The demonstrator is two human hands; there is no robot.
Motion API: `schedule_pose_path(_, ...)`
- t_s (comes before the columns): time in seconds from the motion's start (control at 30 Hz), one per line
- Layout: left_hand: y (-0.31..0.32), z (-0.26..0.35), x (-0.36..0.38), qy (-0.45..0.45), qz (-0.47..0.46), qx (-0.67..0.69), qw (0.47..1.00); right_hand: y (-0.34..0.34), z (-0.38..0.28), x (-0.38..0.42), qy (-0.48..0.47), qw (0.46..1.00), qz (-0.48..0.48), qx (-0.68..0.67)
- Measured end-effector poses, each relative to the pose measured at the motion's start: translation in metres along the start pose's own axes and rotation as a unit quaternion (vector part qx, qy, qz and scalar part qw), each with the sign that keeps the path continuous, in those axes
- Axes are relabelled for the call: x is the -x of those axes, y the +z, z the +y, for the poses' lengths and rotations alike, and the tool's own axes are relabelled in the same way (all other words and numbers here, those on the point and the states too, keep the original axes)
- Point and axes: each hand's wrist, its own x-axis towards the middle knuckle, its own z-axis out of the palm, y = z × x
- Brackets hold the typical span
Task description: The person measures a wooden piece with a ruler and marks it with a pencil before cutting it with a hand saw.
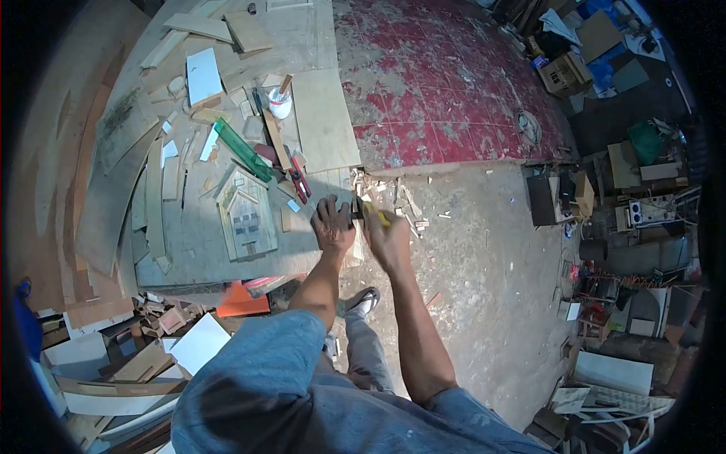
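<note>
My right hand (388, 238) is closed around the yellow handle of a hand saw (369, 209) at the table's right edge. Its dark blade shows only in part, close to the fingers of my left hand (333, 225). That left hand lies on the worktable (302, 261) with its fingers spread, pressing down; whatever is under the palm is mostly hidden. Just beyond it lie red-handled pliers (300, 181) and a wooden strip (277, 140). A small wooden house-shaped panel (246, 216) sits left of my hands.
A green piece (242, 151), a white cup (280, 104) and wood offcuts cover the table. Wood scraps (412, 200) litter the floor beside the table edge. A raised red tiled floor (446, 83) lies beyond. Boards (200, 344) are piled lower left; clutter lines the right side.
</note>
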Motion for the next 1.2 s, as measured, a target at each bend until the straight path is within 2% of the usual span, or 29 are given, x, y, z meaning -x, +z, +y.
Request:
schedule_pose_path(0.07,0.001,-0.003,0.001,0.009,0.011,-0.014,1.000,-0.013,-0.015,0.018,0.027,0.999,-0.021,0.003)
schedule_pose_path(0.13,0.009,0.000,-0.002,-0.004,0.034,-0.001,0.999,-0.035,-0.035,0.050,-0.019,0.995,0.063,-0.076)
schedule_pose_path(0.17,0.008,-0.002,0.003,-0.003,0.026,-0.004,1.000,-0.042,-0.040,0.061,-0.002,0.994,0.063,-0.088)
schedule_pose_path(0.2,0.007,-0.004,0.000,0.000,0.025,-0.005,1.000,-0.037,-0.039,0.055,0.000,0.994,0.061,-0.089)
schedule_pose_path(0.27,0.002,0.000,-0.001,0.004,0.028,-0.005,1.000,-0.025,-0.028,0.030,0.004,1.000,0.026,0.001)
schedule_pose_path(0.3,0.001,0.001,-0.001,0.005,0.028,-0.003,1.000,-0.005,0.001,0.006,-0.005,0.998,0.032,-0.049)
schedule_pose_path(0.4,0.001,-0.004,-0.013,0.017,0.030,-0.010,0.999,-0.038,-0.036,0.032,0.053,0.998,-0.015,-0.027)
schedule_pose_path(0.43,0.004,-0.002,-0.010,0.013,0.029,-0.010,0.999,-0.038,-0.032,0.049,0.004,0.997,0.051,-0.050)
schedule_pose_path(0.47,0.003,-0.002,0.001,0.012,0.022,-0.012,1.000,-0.039,-0.029,0.059,0.015,0.998,0.047,-0.049)
schedule_pose_path(0.53,0.002,0.000,0.002,-0.002,-0.002,-0.021,1.000,-0.042,-0.032,0.060,-0.023,0.998,0.051,-0.035)
schedule_pose_path(0.57,0.000,0.000,0.005,0.001,-0.009,-0.017,1.000,-0.034,-0.027,0.043,0.013,1.000,-0.003,-0.016)
schedule_pose_path(0.67,0.004,-0.003,-0.007,0.005,0.007,-0.010,1.000,-0.037,-0.027,0.024,0.034,0.999,-0.020,-0.015)
schedule_pose_path(0.7,0.006,-0.003,0.001,0.004,0.011,-0.001,1.000,-0.041,-0.027,0.032,0.010,0.999,0.007,-0.037)
schedule_pose_path(0.8,0.007,-0.002,0.000,-0.002,-0.005,-0.030,1.000,-0.058,-0.034,0.037,0.052,0.996,-0.021,-0.068)
schedule_pose_path(0.83,0.010,-0.003,0.001,0.003,0.010,-0.021,1.000,-0.056,-0.033,0.029,0.007,0.998,-0.019,-0.059)
schedule_pose_path(0.93,0.007,-0.004,-0.001,0.005,0.015,0.004,1.000,-0.016,-0.007,-0.022,0.004,0.998,-0.045,-0.052)
schedule_pose_path(1.07,0.006,-0.005,-0.004,0.002,0.001,0.004,1.000,-0.020,-0.024,-0.040,0.011,0.997,-0.054,-0.050)
schedule_pose_path(1.13,0.008,-0.005,-0.003,0.002,-0.005,-0.013,1.000,-0.045,-0.048,-0.027,0.092,0.987,-0.094,-0.091)
schedule_pose_path(1.2,0.006,-0.005,-0.004,-0.002,0.002,0.003,1.000,-0.023,-0.029,-0.044,0.092,0.987,-0.088,-0.094)
